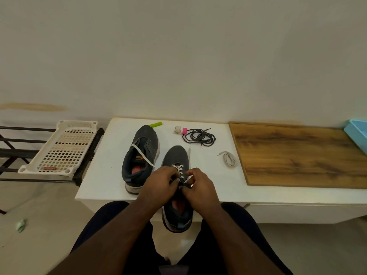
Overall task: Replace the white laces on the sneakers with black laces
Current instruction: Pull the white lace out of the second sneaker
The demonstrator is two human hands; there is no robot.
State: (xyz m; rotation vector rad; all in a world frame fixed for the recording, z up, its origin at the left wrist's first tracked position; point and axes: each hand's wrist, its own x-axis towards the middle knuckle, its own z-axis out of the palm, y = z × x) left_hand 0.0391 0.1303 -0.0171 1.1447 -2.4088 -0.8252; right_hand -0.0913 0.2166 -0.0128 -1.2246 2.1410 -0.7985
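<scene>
On desk (103,175), two dark sneakers (139,155) are lying; left hand (158,183) and right hand (200,187) grip is pinching white lace (179,170) on nearer sneaker (177,157). One black lace bundle (198,136), one removed white lace (229,158) are sitting apart

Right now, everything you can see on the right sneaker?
The right sneaker is dark grey, fabric-looking, with a light sole. It lies toe away on the white table, heel overhanging the near edge. A white lace is still threaded through its eyelets. The left hand and right hand pinch the lace near the tongue.
</scene>
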